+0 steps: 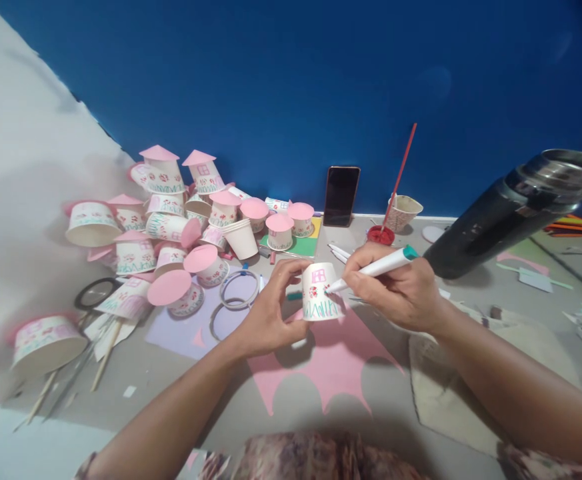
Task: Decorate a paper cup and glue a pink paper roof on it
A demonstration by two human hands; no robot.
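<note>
A white paper cup (321, 308) is held upside down in my left hand (277, 313), its fingers and thumb around the left side. The cup bears a pink window, red flowers and green zigzag grass. My right hand (395, 290) grips a white marker (378, 267) with a green end, and its tip meets the cup's right side near the flowers. Under both hands lies pink paper (321, 367) with curved cut-outs. Many decorated cups with pink tops (135, 253) are piled at the left.
A black phone (341, 197) leans on the blue wall. Right of it are a red pot (381, 235) with a stick, a small cup (403, 212) and a tall dark flask (501, 220). Tape rolls (239, 290) rest on purple paper; a cloth (451, 393) lies at the right.
</note>
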